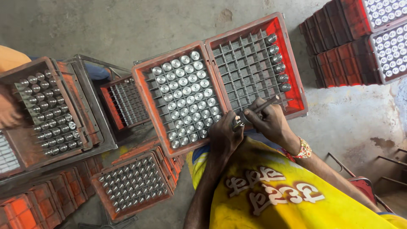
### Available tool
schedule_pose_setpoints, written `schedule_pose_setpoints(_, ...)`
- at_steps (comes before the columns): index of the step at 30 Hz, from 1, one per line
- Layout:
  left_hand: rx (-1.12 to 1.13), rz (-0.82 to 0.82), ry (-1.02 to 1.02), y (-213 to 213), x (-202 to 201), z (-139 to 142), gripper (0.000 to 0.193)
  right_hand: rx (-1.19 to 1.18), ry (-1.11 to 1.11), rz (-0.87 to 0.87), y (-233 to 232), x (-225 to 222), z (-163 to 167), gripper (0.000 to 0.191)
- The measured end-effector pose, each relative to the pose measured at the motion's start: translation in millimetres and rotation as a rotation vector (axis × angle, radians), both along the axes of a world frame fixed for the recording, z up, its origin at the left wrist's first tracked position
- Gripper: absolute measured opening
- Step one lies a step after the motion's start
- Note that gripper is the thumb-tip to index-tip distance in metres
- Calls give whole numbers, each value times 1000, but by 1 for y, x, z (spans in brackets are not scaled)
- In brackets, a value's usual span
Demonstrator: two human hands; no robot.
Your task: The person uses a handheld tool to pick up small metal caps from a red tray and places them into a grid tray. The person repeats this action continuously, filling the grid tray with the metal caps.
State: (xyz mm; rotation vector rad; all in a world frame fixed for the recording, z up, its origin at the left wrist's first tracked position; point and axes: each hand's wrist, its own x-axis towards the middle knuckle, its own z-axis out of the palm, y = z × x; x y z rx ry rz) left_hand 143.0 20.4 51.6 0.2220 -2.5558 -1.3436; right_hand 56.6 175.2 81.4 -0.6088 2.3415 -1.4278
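Mid-frame, the left hand (225, 135) grips a small shiny metal cylinder (237, 123); the right hand (269, 121) holds a grey metal rod (263, 103) over the nearly empty red gridded crate (292, 59). Best kept upright.

Both bare forearms reach forward and converge. The left hand (224, 135) is curled shut, knuckles up, pinching something small at its fingertips. The right hand (269, 121), beaded band at the wrist, is closed in a grip just beside it, nearly touching.
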Motion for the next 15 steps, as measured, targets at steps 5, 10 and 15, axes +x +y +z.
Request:
schedule_pose_setpoints(5,32,21,-11,1,0,0,23,-84,-483,-128,-2,0,-5,26)
schedule_pose_setpoints(10,40,-10,9,2,2,-11,22,-109,-406,-79,1,4,-10,25)
schedule_pose_setpoints(15,49,-47,43,1,3,-21,24,-75,-355,-64,-2,5,-10,22)
